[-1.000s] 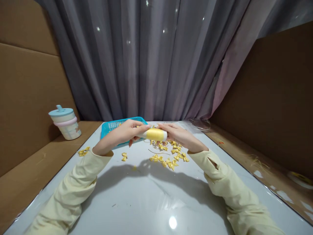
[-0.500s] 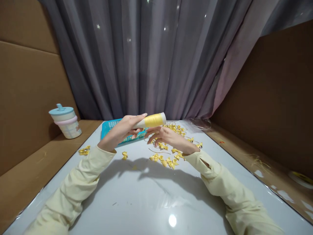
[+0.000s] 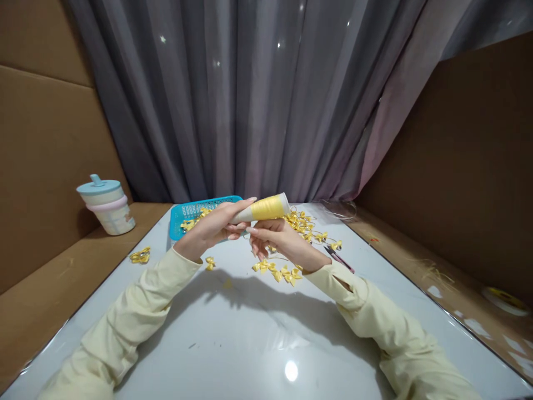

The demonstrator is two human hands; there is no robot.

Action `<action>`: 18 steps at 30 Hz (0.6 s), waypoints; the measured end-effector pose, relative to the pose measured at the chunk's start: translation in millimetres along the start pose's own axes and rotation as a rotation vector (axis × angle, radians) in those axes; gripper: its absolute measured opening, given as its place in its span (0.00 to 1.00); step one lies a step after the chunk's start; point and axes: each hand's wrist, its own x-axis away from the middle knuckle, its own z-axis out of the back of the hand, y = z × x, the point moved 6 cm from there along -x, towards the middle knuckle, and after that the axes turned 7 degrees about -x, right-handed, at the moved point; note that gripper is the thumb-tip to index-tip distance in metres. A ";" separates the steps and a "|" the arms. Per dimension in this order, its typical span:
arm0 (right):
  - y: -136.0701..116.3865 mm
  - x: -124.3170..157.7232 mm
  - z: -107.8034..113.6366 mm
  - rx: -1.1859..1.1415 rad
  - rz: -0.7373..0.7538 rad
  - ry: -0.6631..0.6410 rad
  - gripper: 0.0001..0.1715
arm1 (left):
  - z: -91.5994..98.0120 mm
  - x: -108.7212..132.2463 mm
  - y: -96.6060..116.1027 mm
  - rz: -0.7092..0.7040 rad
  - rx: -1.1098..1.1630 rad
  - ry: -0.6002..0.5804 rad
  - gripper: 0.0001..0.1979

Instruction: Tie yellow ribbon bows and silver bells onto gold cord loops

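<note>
I hold a cone of yellow thread (image 3: pixel 263 208) up above the white table (image 3: pixel 250 339), and what matters here is how its length lies between my hands. My left hand (image 3: pixel 214 226) is wrapped around the narrow pale end, fingers closed on it with the index finger laid along the top. From that grip the cone runs up and to my right, tilted slightly, so the wide end wound with yellow points away from my left palm and stands above my right hand (image 3: pixel 277 238).

My right hand sits just under and beside the wound part, fingers loosely curled and spread. The thumb and forefinger seem to be drawn together near the thread, perhaps pinching a loose strand, but the strand is too fine for me to be sure, so I cannot tell whether that hand holds anything. It is the nearer hand to the wound end; the left only carries the cone.

Below my hands a scatter of small yellow bows (image 3: pixel 283 272) lies on the table, with more toward the blue basket (image 3: pixel 195 210) behind my left hand. A lidded cup (image 3: pixel 106 204) stands well apart on the brown ledge to my left.
</note>
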 end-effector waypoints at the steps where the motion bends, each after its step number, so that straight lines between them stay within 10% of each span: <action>1: -0.5 0.1 0.8 0.004 -0.007 0.000 0.18 | 1.0 -1.5 -1.9 0.025 0.045 -0.011 0.16; 18: -18.8 4.5 32.0 0.170 -0.025 0.176 0.16 | 18.0 -0.8 -10.7 0.280 0.642 -0.043 0.19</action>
